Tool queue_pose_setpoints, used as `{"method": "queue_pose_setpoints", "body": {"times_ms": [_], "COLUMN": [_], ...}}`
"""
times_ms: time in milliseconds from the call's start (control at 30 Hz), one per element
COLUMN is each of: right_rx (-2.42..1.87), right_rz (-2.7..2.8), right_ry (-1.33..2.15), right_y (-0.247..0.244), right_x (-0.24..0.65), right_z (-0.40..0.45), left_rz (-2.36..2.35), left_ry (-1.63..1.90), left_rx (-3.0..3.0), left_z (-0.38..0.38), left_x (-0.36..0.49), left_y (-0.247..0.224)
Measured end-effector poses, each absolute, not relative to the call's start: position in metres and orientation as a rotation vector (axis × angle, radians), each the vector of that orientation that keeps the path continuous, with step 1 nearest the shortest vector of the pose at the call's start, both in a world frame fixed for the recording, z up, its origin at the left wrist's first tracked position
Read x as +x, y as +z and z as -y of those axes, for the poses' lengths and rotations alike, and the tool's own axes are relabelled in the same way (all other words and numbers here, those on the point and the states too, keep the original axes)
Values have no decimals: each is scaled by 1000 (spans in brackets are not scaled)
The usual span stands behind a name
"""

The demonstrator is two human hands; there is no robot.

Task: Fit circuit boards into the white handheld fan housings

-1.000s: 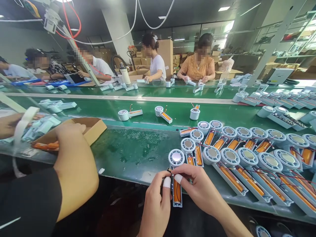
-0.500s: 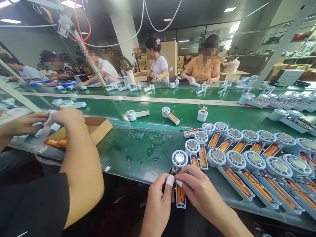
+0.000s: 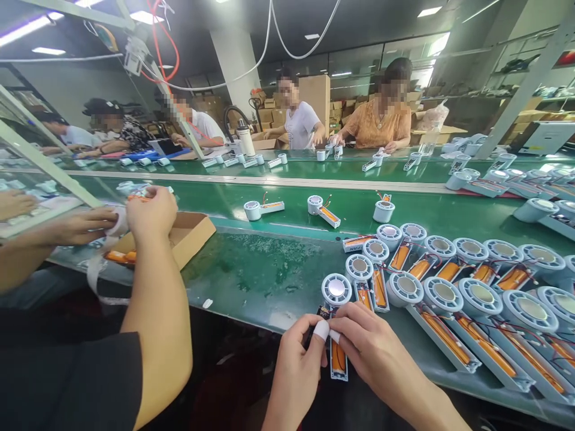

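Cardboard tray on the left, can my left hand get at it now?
Probably not easily: a co-worker's forearm crosses in front of the cardboard tray, and the left hand seems to pinch a small black board by a round-topped unit. The tray's right end looks less obstructed.

Units (image 3: 483,296) crowding right of the fingers (image 3: 320,330)

Rows of units are lying on the bench (image 3: 251,299) beside the fingers — a box (image 3: 191,242) is sitting left, and three more units (image 3: 252,210) are lying on the belt (image 3: 215,206) beyond.
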State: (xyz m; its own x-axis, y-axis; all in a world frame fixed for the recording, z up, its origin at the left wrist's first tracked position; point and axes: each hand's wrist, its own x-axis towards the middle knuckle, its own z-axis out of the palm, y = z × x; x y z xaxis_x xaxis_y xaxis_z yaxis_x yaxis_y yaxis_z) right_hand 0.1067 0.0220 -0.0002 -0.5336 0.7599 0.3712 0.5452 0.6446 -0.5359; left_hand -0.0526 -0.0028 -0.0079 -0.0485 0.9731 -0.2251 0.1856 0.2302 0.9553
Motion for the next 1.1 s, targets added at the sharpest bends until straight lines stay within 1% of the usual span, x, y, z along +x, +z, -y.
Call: {"method": "queue_pose_setpoints", "body": {"times_ms": [100,233,433,600,800,900,1000,1100], "right_rx": [-1014,-1087,-1229,-1217,-1256,-1246,-1214,-1195], "right_rz": [2209,2075,2108,2176,2211,2270,2273,2196], "right_ry": [544,520,492,353,161,104,190,441], "right_y": [-1,-1,4,8,10,12,11,8], "right_x": [109,109,105,103,99,98,101,105], "right_z": [-25,-30,-30,-27,-25,-26,-29,-33], "left_rz": [-1448,-1462,-1504,-1615,-1648,-1626,-1596,-1517], "left_ry": [981,1068,1002,1042,1272,1329,1304,1165], "left_rx": [1122,1090,1133,1329,1693,1779,1759,1633], "left_z": [4,4,2,6,8,8,6,2], "left_x": [-51,-50,-51,-53,-49,-48,-53,-62], "left_y": [-6,-2,0,-4,-9,-11,-10,-3]}}
